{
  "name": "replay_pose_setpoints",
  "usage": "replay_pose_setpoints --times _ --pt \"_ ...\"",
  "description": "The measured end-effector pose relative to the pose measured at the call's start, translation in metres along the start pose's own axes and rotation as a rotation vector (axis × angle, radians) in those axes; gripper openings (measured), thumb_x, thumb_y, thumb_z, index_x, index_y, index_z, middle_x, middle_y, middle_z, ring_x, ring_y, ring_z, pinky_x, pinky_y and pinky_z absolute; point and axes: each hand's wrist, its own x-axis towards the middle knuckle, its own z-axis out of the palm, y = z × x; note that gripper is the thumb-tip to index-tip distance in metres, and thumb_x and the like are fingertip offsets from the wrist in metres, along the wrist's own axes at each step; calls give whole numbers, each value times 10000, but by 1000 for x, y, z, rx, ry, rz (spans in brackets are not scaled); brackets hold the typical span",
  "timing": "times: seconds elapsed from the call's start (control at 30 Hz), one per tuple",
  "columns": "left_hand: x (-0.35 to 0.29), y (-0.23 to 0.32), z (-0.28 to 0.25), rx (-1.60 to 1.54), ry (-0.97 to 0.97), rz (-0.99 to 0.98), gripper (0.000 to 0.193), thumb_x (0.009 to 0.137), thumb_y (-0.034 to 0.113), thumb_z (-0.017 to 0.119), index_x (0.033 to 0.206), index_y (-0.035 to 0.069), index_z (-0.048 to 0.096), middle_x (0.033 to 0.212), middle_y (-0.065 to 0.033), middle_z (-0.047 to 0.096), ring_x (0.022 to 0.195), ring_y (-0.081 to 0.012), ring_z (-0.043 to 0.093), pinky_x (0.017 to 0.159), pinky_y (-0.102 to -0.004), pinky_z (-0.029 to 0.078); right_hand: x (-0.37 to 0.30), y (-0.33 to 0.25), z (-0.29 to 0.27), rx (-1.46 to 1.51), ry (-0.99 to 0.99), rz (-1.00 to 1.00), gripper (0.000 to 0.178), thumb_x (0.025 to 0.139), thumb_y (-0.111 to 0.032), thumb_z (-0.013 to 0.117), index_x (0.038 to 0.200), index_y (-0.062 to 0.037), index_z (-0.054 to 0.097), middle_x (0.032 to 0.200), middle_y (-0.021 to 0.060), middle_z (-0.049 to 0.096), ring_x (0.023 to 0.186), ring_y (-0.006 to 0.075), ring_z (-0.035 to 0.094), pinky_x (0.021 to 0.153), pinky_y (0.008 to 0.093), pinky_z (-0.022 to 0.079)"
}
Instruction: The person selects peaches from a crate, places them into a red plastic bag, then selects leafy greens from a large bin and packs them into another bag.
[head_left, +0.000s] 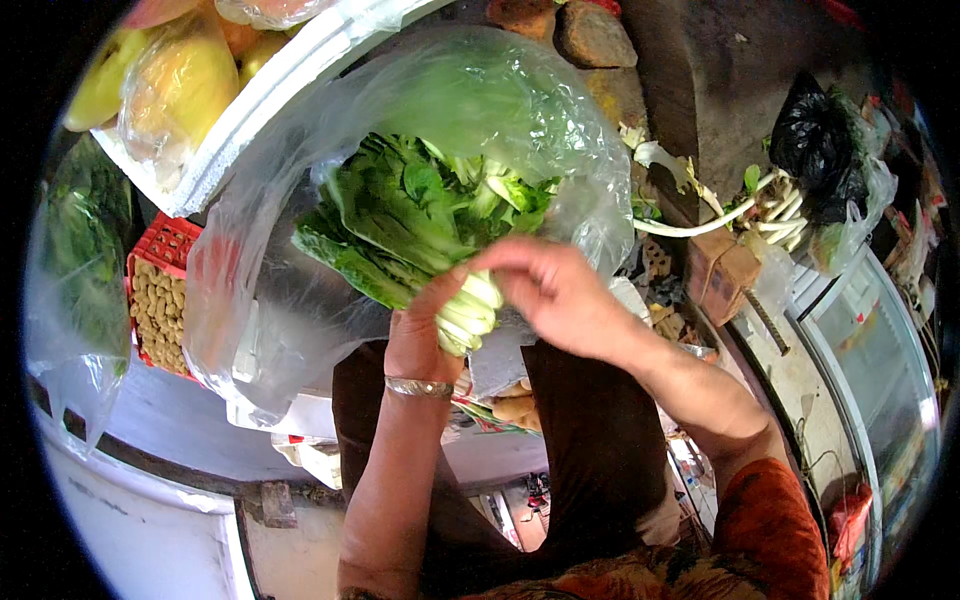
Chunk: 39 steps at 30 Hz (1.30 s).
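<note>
My left hand (412,338), with a patterned bangle at its wrist, grips a bunch of leafy greens (385,225) close to the pale stem ends. The broad green leaves point up and away, over a large clear plastic bag (570,110). More greens (490,190) lie inside the bag, behind the bunch. My right hand (555,290) reaches across from the right, its bent fingers at the stems beside my left thumb. Motion smears those fingertips, so whether they pinch anything is unclear.
A white foam box (215,145) holds wrapped yellow fruit (185,80) at upper left. Below it stands a red crate (165,245) of peanuts (157,310). To the right are trimmed white stalks (785,215), a brick (722,275) and a black plastic bag (815,140).
</note>
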Motion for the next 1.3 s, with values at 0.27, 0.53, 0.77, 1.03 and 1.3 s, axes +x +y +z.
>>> replay_pose_setpoints --times 0.27,0.53,0.77,1.03,1.3 --pt "-9 5 23 58 126 198 398 746 4 661 1125 30 542 980 -76 633 822 -227 651 648 -340 563 108 80 16 -682 191 -65 250 839 -132 572 1057 -9 579 937 191 629 872 304 619 765 413 480" --pt "-19 8 32 -25 134 218 406 756 -6 651 1146 24 543 1013 -83 635 856 -230 648 714 -356 565 165 114 12 -945 203 105 341 807 -221 625 1065 -3 580 1003 222 611 975 370 574 847 459 453" --pt "-17 18 18 -12 189 258 357 756 15 666 1098 29 563 973 -70 644 801 -206 652 647 -326 559 102 51 -15 -164 223 119 219 800 -171 666 991 -64 656 992 127 648 880 266 623 744 377 501" --pt "-14 19 22 35 164 294 409 733 -36 658 1126 16 559 1002 -83 632 850 -218 644 716 -337 544 37 36 -69 539 304 457 465 850 -160 648 1229 49 476 852 77 637 658 136 607 588 245 471" --pt "-11 7 25 171 172 243 390 756 26 663 1129 34 552 1002 -72 630 848 -212 641 697 -321 534 16 35 -55 94 253 358 432 846 -294 680 1137 8 576 790 52 610 698 124 556 631 257 472"
